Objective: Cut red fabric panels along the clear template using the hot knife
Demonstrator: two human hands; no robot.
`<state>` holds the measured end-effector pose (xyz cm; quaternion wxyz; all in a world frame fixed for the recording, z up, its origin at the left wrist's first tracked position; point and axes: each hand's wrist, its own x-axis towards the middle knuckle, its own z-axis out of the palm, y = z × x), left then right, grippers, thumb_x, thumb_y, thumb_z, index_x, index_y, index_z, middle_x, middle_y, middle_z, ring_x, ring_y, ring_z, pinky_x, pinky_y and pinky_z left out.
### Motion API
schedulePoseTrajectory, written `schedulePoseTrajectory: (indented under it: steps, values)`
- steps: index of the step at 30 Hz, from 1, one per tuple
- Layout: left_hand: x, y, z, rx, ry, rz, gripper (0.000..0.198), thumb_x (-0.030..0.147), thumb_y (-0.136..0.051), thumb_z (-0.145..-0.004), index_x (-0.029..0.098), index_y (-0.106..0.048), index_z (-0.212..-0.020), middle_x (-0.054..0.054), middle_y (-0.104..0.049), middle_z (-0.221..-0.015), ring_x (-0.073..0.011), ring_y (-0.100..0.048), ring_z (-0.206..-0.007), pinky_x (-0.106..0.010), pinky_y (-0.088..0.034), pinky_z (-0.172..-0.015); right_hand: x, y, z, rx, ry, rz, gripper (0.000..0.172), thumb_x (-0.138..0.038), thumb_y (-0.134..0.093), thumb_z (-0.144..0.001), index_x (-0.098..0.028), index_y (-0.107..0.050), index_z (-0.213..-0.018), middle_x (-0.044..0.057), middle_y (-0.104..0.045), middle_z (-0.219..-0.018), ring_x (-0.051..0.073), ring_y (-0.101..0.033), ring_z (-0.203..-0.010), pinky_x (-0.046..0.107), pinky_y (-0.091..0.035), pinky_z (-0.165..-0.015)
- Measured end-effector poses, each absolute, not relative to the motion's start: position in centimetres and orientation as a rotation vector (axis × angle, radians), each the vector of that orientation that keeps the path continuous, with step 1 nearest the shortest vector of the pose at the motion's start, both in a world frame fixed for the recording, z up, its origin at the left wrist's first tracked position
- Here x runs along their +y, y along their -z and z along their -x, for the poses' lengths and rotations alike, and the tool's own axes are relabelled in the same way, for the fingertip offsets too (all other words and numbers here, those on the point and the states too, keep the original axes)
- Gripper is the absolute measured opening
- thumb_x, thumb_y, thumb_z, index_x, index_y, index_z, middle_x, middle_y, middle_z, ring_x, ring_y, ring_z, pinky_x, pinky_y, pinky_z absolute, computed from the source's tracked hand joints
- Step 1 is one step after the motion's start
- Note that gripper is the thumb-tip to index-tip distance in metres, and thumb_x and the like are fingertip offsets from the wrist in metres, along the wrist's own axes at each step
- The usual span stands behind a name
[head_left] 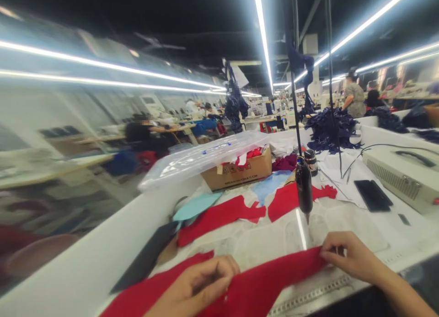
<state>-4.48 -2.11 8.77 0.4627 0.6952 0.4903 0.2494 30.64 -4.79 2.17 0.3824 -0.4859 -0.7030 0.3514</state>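
Pinching red fabric (pixel 260 280) with left hand (pixel 194 285) and right hand (pixel 353 257) (carton (pixel 236 171) print unreadable).

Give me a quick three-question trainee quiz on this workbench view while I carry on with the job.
1. Which is nearer the hanging black tool with the pointed tip: the left hand or the right hand?
2. True or false: the clear plastic bag lies on top of the cardboard box.
3. Fill in the gap: the fabric piece between the two hands is ___.

Key: 1. the right hand; 2. true; 3. red.
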Motion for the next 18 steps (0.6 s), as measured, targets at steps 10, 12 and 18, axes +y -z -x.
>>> schedulePoseTrajectory:
  steps: [10, 12, 18]
  values:
    - [4.5, -1.0, 4.2, 1.350, -0.361, -1.867, 0.056, 0.077, -0.058, -0.069, 0.022, -0.051, -0.065, 0.002, -0.052, -0.062, -0.0175, -0.048, -0.063, -0.030, -0.041, -0.063, -0.8, -0.2, -32.3, -1.893, -0.817, 1.535, 0.017, -0.010, -0.063, -0.078, -0.019, -0.077, -0.074, 0.000, -0.072, -0.067, 0.015, -0.064, -0.064, 0.023, -0.046, -0.061]
    - [5.3, 0.2, 4.3, 1.390, -0.371, -1.908, 0.050, 0.071, -0.058, -0.070, 0.023, -0.050, -0.063, 0.002, -0.052, -0.062, -0.0182, -0.047, -0.065, -0.030, -0.040, -0.065, 0.0, 0.5, -32.1, -1.899, -0.759, 1.575, 0.018, -0.009, -0.064, -0.076, -0.020, -0.077, -0.074, -0.001, -0.071, -0.066, 0.014, -0.062, -0.062, 0.023, -0.043, -0.059]
    - [6.4, 0.9, 5.1, 1.472, -0.356, -1.989, 0.036, 0.059, -0.056, -0.072, 0.024, -0.051, -0.065, 0.001, -0.055, -0.065, -0.0211, -0.050, -0.068, -0.032, -0.040, -0.068, 1.7, 0.1, -32.0, -1.901, -0.634, 1.692, 0.015, -0.015, -0.068, -0.077, -0.023, -0.079, -0.085, 0.001, -0.074, -0.075, 0.016, -0.063, -0.070, 0.025, -0.039, -0.063]
